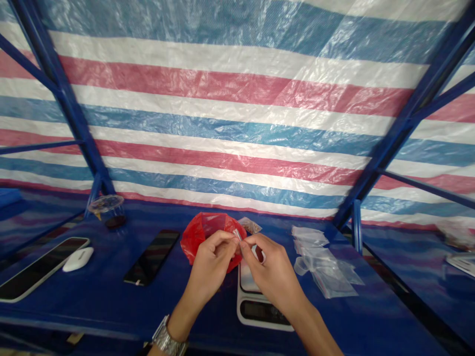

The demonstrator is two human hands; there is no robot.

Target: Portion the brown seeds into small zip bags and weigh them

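Note:
My left hand (213,259) and my right hand (270,259) meet in front of me, fingertips pinched together on a small clear plastic bag (237,234). Only a narrow strip of the bag shows, and fingers hide the rest. Directly behind my left hand stands an open red plastic bag (198,230). Under my right hand and wrist lies a white digital scale (245,299), partly covered. A small clear bag with brownish contents (250,225) rests just beyond my fingers. On my left wrist is a metal watch (166,338).
Clear zip bags (328,267) lie in a loose pile at the right. On the left are a black phone (152,258), a white mouse (78,259), a long dark-topped pad (44,267) and a clear plastic cup (111,212). Blue metal posts (74,113) frame the blue table (200,316).

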